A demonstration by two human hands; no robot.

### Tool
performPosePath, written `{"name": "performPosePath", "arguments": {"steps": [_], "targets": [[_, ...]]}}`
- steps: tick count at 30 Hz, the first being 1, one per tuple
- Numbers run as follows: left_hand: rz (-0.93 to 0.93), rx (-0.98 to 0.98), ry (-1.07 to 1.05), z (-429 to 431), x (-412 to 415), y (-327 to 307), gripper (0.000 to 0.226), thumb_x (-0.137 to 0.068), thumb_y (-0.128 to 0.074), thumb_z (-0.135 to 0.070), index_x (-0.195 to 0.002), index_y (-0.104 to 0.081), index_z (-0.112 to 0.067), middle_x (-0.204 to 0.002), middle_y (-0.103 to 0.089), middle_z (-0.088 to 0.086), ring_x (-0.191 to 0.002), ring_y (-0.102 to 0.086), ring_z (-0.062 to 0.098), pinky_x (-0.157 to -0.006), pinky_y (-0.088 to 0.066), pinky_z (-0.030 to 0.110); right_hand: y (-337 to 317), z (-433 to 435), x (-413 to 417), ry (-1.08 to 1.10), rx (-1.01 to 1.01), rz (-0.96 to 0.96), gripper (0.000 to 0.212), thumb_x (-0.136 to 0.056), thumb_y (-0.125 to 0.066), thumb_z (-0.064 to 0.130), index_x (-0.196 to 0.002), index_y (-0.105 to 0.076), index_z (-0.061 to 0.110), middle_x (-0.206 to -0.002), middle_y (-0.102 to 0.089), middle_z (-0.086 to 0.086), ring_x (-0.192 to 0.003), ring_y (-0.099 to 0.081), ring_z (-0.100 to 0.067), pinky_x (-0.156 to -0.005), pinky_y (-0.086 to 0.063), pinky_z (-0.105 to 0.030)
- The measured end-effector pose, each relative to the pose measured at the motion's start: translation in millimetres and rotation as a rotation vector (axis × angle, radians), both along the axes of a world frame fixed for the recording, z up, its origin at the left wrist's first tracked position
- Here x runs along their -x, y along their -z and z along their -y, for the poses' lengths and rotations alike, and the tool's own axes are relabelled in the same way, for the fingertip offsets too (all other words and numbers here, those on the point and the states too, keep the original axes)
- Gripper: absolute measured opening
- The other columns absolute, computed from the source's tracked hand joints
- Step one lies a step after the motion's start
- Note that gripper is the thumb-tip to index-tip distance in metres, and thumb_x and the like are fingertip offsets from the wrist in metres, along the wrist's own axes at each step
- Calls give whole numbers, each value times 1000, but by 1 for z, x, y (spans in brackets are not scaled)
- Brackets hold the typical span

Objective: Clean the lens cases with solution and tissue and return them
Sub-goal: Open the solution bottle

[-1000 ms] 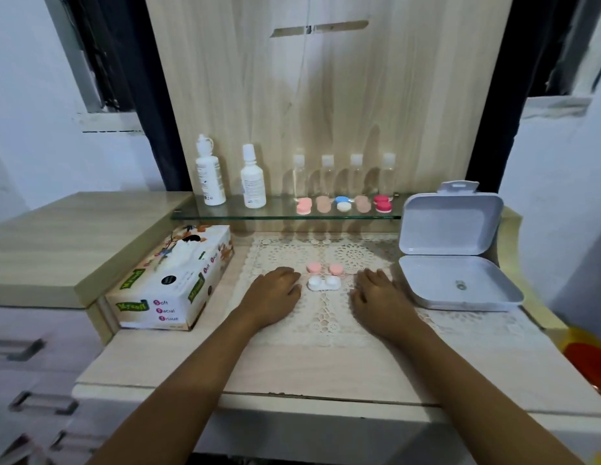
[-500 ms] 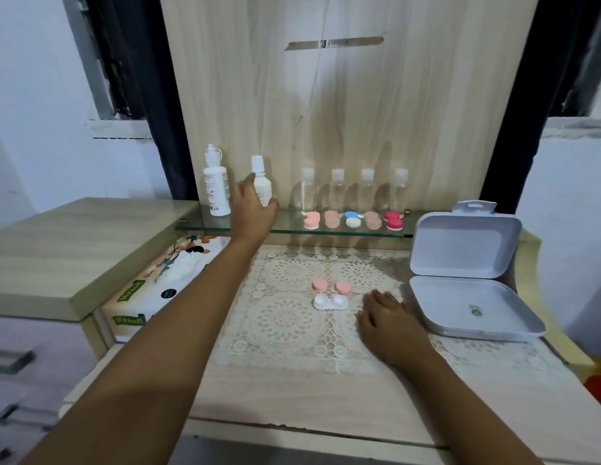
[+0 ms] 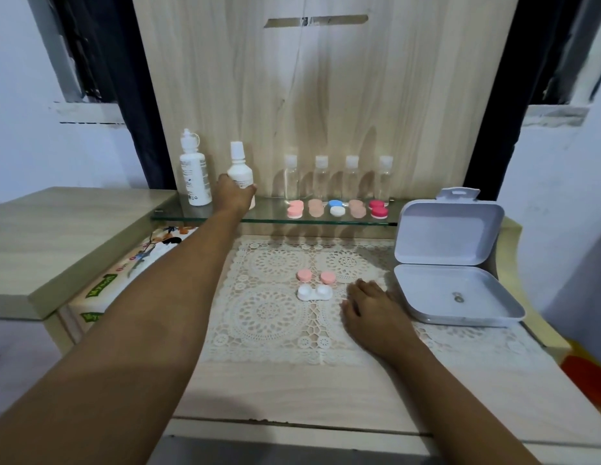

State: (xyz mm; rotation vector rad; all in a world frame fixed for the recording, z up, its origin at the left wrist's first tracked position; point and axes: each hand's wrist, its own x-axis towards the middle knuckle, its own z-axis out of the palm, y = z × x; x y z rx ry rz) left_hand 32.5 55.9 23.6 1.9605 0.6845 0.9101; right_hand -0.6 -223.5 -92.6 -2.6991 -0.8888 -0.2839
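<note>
**A:** Where are the hands?

**B:** The left hand (image 3: 235, 193) is stretched out towards eleven o'clock, up at the glass shelf (image 3: 265, 215). Its fingers are wrapped round the lower body of the short white bottle (image 3: 239, 167), which stands upright. I cannot tell whether its base is touching the shelf. The right hand (image 3: 373, 313) lies palm down on the lace doily (image 3: 269, 310), with fingers loose and holding nothing.

**A:** And the lens case on the doily?

**B:** The white lens case (image 3: 314, 292) sits open near the middle of the doily, with both wells uncovered. Its two pink caps (image 3: 305, 274) lie just beside it at twelve o'clock, apart from each other. The right hand is near the case at four o'clock, not touching it.

**A:** What else is on the shelf?

**B:** A taller white bottle (image 3: 193, 172) stands just at nine o'clock of the gripped one. At three o'clock of the gripped bottle, four small clear bottles (image 3: 321, 176) stand in a row against the wooden back panel. In front of them are five closed lens cases (image 3: 336, 208): pink, peach, blue-and-white, peach and red.

**A:** And the desk?

**B:** The desk (image 3: 326, 391) carries a tissue box (image 3: 124, 273) at nine o'clock of the doily, partly hidden by the left forearm. At three o'clock is a white hinged box (image 3: 450, 233) with its lid up. Something lies in its tray, too small to make out.
</note>
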Motion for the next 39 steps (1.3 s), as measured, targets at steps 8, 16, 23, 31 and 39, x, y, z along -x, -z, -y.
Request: {"name": "performPosePath", "arguments": {"steps": [8,16,23,31,39], "targets": [[209,-52,75,45,44,5,44,-81,-68,-25,-118,-50,-8,-113,-57,7,-92,-53,15,-75,-39,26,1,-1,-1,8,-1,35,61,-83,-15,40,-125,-48,12,-126,-51,-3,-121,-41,-20,-101,-32,-39],[122,-4,185,74,92,70,43,-80,-72,-27,-116,-52,-15,-107,-54,-3,-93,-55,13,-72,-46,25,-2,1,2,10,-3,19,39,-95,-34,31,-127,-47,13,-131,-49,-3,-124,-39,-20,-103,-30,-38],[26,-12,227,74,92,97,46,-78,-74,-26,-117,-54,-13,-110,-56,-2,-97,-53,12,-81,-40,27,-3,0,1,9,-39,-32,36,-96,-35,28,-125,-50,12,-129,-50,-3,-124,-39,-20,-104,-29,-38],[23,19,279,76,95,104,46,-79,-73,-24,-118,-52,-15,-112,-56,-3,-99,-53,12,-80,-38,24,-31,-3,-5,32,-194,-179,27,-94,-42,20,-92,-66,9,-104,-67,-12,-92,-59,-25,-80,-46,-32],[39,31,301,74,95,101,41,-78,-74,-23,-112,-51,-18,-107,-58,-2,-89,-55,7,-68,-40,13,-98,-81,4,-175,-550,-214,37,-85,-62,41,-108,-62,13,-99,-66,0,-91,-59,-11,-75,-45,-24]]}}
